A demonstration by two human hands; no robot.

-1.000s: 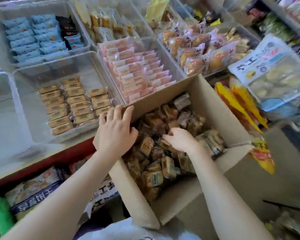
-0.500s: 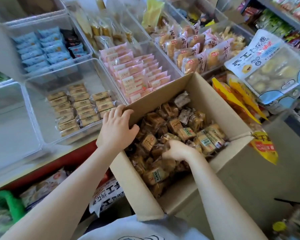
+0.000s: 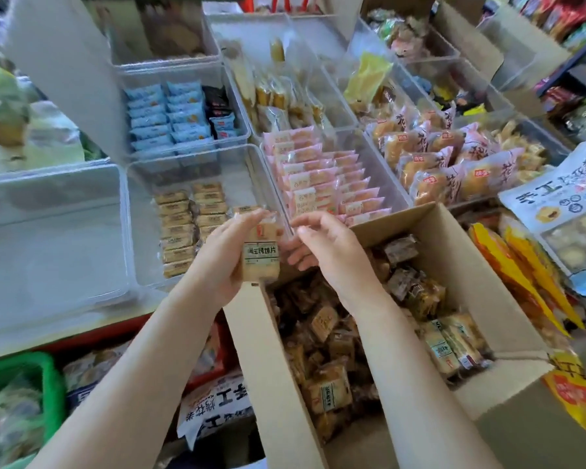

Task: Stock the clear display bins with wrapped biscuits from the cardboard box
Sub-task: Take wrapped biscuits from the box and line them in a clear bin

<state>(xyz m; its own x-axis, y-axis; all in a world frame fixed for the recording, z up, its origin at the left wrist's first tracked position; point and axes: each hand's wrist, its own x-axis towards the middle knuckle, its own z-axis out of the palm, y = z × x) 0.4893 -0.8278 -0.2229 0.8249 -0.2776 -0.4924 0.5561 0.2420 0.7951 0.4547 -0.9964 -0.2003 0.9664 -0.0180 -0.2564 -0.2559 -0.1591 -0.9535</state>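
Observation:
A brown wrapped biscuit packet (image 3: 261, 257) is upright over the box's near-left corner, held in my left hand (image 3: 220, 258). My right hand (image 3: 322, 245) touches the packet's right edge with thumb and fingers. Below lies the open cardboard box (image 3: 481, 292), with several loose wrapped biscuits (image 3: 329, 387) inside. Just beyond my hands stands the clear display bin (image 3: 142, 204), where rows of the same brown biscuits (image 3: 183, 228) fill its right half.
A bare clear bin (image 3: 48, 231) sits at the left. A bin of pink packets (image 3: 322, 177) and one of blue packets (image 3: 170, 116) lie behind. Bread rolls (image 3: 447, 167) and large snack bags (image 3: 555, 211) crowd the right. A green basket (image 3: 24, 380) sits low left.
My left hand left the box's rim and my right hand came up out of the box. Both now hold a biscuit packet in front of the bin. The camera tilted up.

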